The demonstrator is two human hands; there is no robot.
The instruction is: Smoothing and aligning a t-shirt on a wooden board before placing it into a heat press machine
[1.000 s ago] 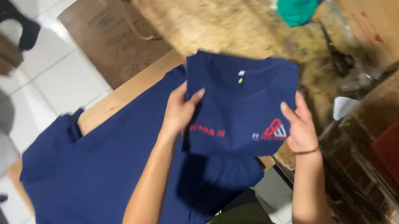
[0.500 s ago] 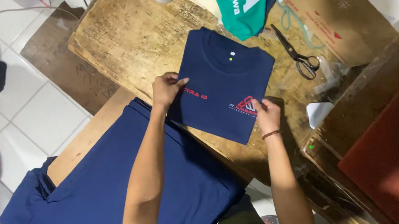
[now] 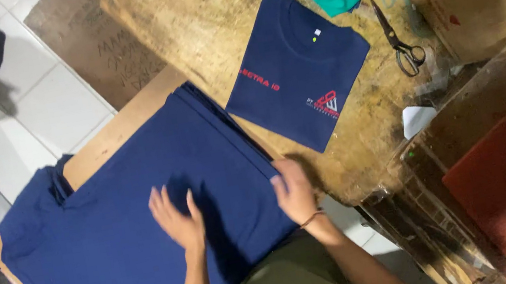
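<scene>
Wooden table [image 3: 197, 20] — both hands' fingers [image 3: 171, 208] released (flat) on spread navy shirt [image 3: 127, 254].

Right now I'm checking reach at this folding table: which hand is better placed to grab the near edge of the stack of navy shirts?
Probably the right hand: it rests at the edge of the stack of navy shirts, nearest the folded shirt. The left hand lies flat mid-stack.
</scene>
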